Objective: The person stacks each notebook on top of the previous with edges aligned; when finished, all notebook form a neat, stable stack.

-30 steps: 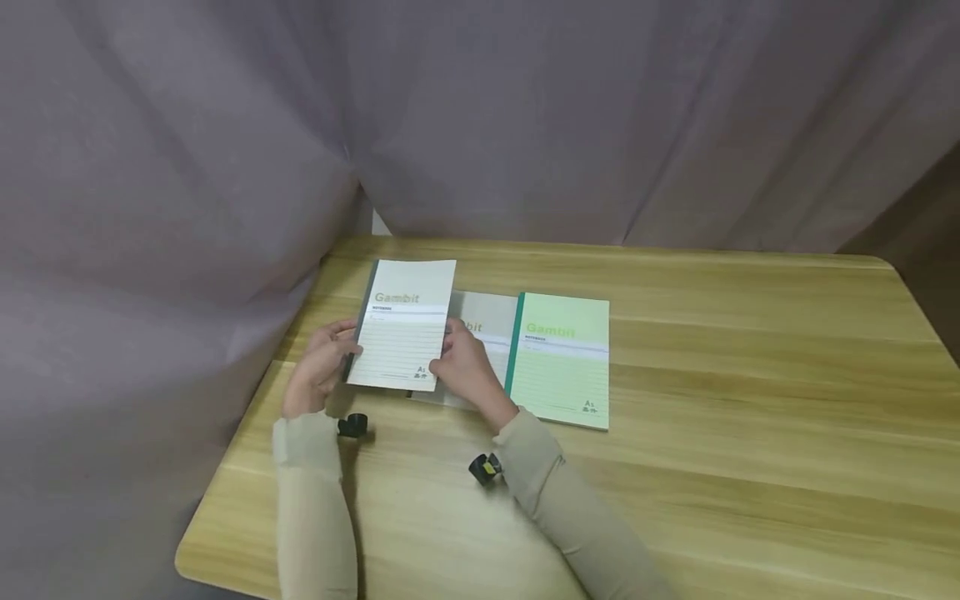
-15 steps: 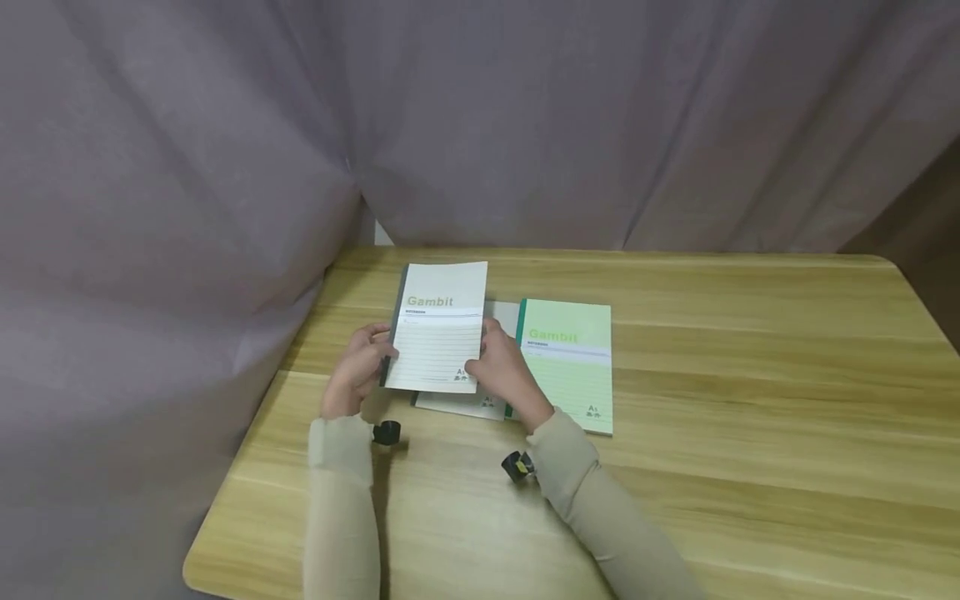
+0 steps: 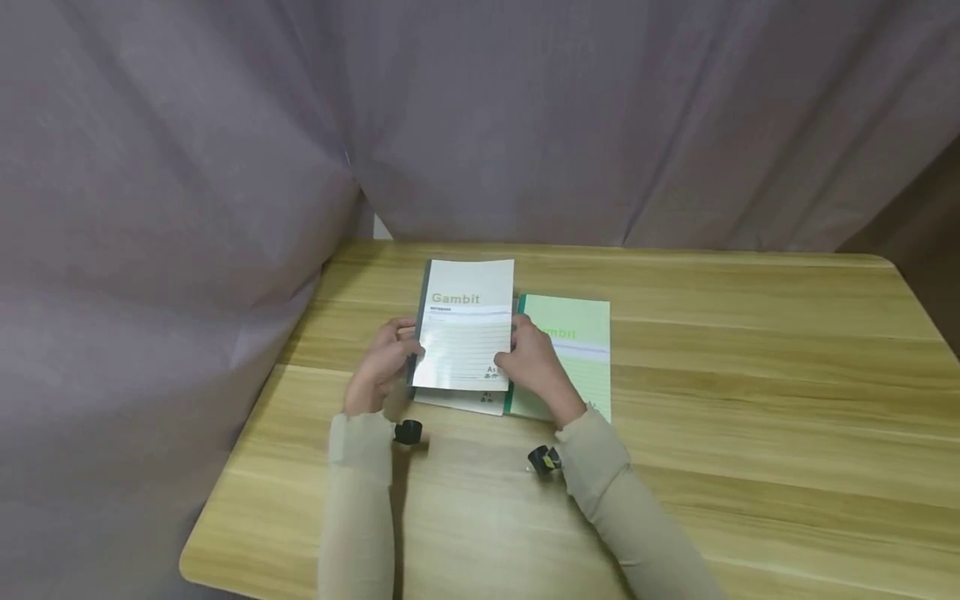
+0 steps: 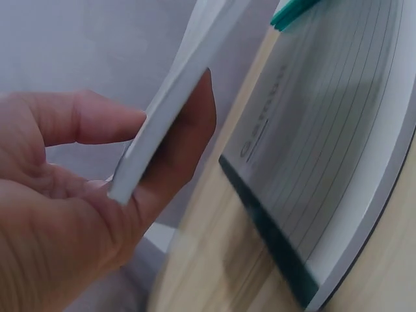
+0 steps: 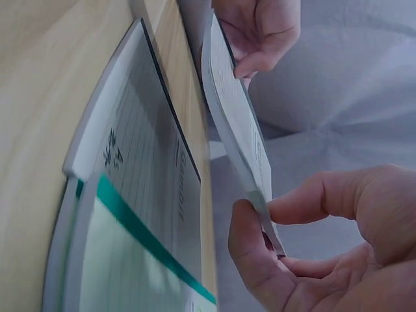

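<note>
A white notebook with a dark spine and "Gambit" on its cover is held raised between both hands. My left hand pinches its spine side, thumb on the cover and fingers underneath. At the opposite edge, my right hand pinches it near the lower corner. Below it, apart from it, a second white notebook lies on the table; the head view shows only its lower strip. A green notebook with a darker green spine lies directly right of that one, partly hidden by my right hand.
The wooden table stretches away to the right. Grey curtain hangs behind it and along its left side. A small black device sits at the left wrist, another black device at the right.
Both hands have carried the raised white notebook to the right. It now covers most of the lying white notebook, and my right hand has come over the green one.
</note>
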`<act>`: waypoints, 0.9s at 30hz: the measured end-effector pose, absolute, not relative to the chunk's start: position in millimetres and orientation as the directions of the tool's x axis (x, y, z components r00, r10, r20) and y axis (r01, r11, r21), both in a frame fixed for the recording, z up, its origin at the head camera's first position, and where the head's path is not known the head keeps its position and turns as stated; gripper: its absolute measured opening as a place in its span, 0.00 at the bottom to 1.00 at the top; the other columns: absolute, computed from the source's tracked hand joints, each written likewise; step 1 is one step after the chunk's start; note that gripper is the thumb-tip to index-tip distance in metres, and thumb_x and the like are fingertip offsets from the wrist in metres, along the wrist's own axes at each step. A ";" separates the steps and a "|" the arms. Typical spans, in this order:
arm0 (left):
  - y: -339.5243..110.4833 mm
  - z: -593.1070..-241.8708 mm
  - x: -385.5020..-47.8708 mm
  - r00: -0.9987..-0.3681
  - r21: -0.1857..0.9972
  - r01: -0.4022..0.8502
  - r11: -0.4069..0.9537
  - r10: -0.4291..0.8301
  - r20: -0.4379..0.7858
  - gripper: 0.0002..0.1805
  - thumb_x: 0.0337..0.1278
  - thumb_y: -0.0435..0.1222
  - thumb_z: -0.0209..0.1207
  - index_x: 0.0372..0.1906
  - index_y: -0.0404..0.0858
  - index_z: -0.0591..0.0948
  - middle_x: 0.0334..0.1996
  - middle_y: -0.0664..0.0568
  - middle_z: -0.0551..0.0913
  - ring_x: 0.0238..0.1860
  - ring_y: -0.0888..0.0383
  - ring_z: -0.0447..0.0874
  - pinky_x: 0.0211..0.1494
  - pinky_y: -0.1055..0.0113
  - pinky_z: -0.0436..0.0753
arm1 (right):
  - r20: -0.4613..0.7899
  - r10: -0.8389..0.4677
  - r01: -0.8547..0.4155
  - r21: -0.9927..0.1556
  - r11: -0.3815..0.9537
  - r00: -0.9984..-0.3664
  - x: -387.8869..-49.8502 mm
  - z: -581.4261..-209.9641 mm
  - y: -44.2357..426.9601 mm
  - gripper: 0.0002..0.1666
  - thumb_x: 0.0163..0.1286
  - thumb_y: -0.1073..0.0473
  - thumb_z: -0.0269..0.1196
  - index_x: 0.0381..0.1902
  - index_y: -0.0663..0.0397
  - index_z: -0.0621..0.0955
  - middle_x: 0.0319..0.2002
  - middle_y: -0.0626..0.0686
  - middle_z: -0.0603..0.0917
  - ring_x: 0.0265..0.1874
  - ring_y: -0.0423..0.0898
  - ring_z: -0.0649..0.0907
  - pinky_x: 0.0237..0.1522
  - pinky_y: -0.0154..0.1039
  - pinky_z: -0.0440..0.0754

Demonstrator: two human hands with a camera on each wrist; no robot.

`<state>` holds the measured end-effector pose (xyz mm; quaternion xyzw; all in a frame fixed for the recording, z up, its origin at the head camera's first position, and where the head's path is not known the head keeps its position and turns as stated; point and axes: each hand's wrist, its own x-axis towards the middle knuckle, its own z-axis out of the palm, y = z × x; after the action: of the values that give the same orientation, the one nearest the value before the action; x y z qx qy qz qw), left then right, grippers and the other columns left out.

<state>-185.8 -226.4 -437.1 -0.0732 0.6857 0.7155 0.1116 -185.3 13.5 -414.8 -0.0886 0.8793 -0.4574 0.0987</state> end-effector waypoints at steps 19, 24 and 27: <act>-165.1 -441.8 -190.6 -0.955 0.961 -0.276 -0.008 0.114 -0.273 0.31 0.54 0.19 0.50 0.67 0.28 0.62 0.46 0.40 0.78 0.36 0.56 0.75 0.34 0.71 0.75 | -0.095 -0.104 0.016 -0.807 0.590 -0.990 -172.5 -403.8 72.9 0.35 0.61 0.68 0.57 0.67 0.76 0.67 0.46 0.67 0.81 0.34 0.53 0.80 0.28 0.38 0.75; -151.8 -444.0 -190.3 -0.947 0.961 -0.275 0.006 0.168 -0.272 0.32 0.55 0.19 0.51 0.67 0.28 0.60 0.52 0.35 0.78 0.39 0.55 0.77 0.37 0.70 0.76 | -0.119 -0.081 0.051 -0.818 0.573 -0.990 -168.7 -407.0 88.7 0.35 0.61 0.69 0.56 0.67 0.76 0.67 0.46 0.66 0.78 0.32 0.52 0.79 0.28 0.38 0.75; -146.2 -445.2 -189.2 -0.943 0.963 -0.266 0.049 0.195 -0.271 0.33 0.55 0.20 0.52 0.68 0.27 0.60 0.54 0.33 0.78 0.41 0.54 0.78 0.39 0.70 0.76 | -0.142 -0.079 0.070 -0.813 0.578 -0.987 -165.9 -410.1 97.2 0.36 0.61 0.69 0.55 0.67 0.77 0.66 0.46 0.66 0.78 0.34 0.52 0.78 0.30 0.38 0.76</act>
<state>-189.2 -146.2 -445.2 -0.0251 0.7046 0.6891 0.1675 -165.9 97.2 -410.1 -0.0024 0.8845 -0.4594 0.0814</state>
